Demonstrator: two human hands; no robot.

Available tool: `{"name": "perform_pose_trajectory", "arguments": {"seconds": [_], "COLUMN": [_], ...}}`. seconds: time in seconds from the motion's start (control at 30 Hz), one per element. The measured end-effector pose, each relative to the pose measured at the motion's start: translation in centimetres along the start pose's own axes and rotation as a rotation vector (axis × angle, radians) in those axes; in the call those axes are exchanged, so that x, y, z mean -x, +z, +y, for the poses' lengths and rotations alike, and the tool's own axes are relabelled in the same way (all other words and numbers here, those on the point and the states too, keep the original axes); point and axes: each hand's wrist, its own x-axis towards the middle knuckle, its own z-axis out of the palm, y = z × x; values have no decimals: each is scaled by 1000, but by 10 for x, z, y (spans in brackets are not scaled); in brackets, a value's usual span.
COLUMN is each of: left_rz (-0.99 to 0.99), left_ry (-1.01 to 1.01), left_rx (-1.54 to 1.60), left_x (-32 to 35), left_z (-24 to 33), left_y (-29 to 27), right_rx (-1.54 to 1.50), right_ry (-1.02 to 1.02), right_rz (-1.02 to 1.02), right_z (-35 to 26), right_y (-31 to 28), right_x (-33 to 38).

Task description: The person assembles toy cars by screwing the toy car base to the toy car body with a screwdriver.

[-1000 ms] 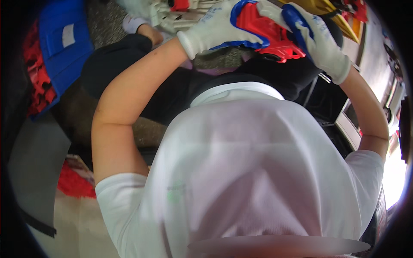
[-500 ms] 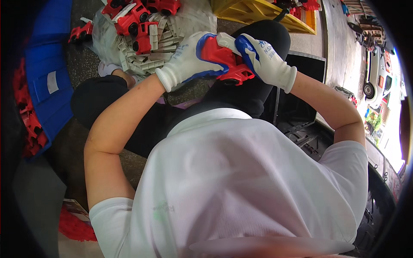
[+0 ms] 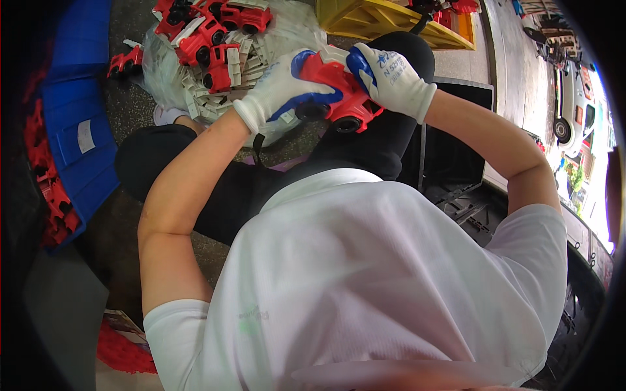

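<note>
A red toy truck (image 3: 349, 98) with black wheels is held between my two gloved hands, above my right thigh. My left hand (image 3: 290, 88), in a white and blue work glove, wraps round its left end. Against the far right side of the truck presses my right hand (image 3: 390, 77), gloved alike, with thumb and fingers closed. A white plastic part (image 3: 334, 55) shows at the truck's far edge, beside the right fingers. Whether it is fully seated on the truck I cannot tell. The undersides of both hands' grip are hidden.
Ahead on the floor lies a clear plastic bag (image 3: 293, 26) with white plastic strips (image 3: 251, 58) and several red toy trucks (image 3: 195, 45) on it. A blue bin (image 3: 75, 124) of red parts stands left. A yellow crate (image 3: 391, 23) is far right, a black crate (image 3: 456, 130) nearer.
The truck has tilted in my hands, so that two wheels now show on its near side. My right hand has shifted slightly left with it.
</note>
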Motion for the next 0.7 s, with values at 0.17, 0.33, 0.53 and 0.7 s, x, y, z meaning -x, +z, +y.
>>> {"name": "perform_pose_trajectory", "arguments": {"seconds": [0.17,0.33,0.53,0.7], "left_rz": [-23,95,127,130], "left_ry": [5,642,747,754], "left_rx": [94,-599,-715,-642], "left_x": [1,8,17,18], "left_z": [5,51,66,63], "left_y": [-11,-26,-24,-16], "right_rx": [57,77,266,341], "right_ry": [-13,-243,-406,-233], "right_rz": [-9,258,525,186], "right_z": [-7,-23,-32,-39], "right_y": [-11,-24,-40,-52], "right_x": [-4,17,30,35]}}
